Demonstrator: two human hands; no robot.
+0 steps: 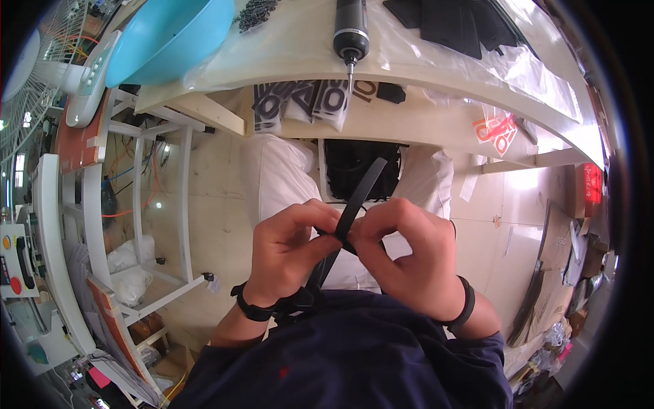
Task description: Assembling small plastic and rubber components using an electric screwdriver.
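A black strap (362,193) is pinched between my two hands over my lap. My left hand (289,249) is closed, with thumb and fingertips on the strap near its crossing point. Close beside it, my right hand (412,252) pinches the strap from the other side. One free end sticks up and away from me, leaning right. Another black length (323,269) runs down from the fingers toward my shirt. The fingertips partly hide where the pieces meet.
Ahead, the plastic-covered workbench (300,58) carries a dark electric screwdriver (351,37), a blue basin (170,41), small dark parts (256,13) and black flat pieces (453,24). Printed bags (269,105) lie on the lower shelf. A white rack (184,204) stands left; cardboard (548,273) lies right.
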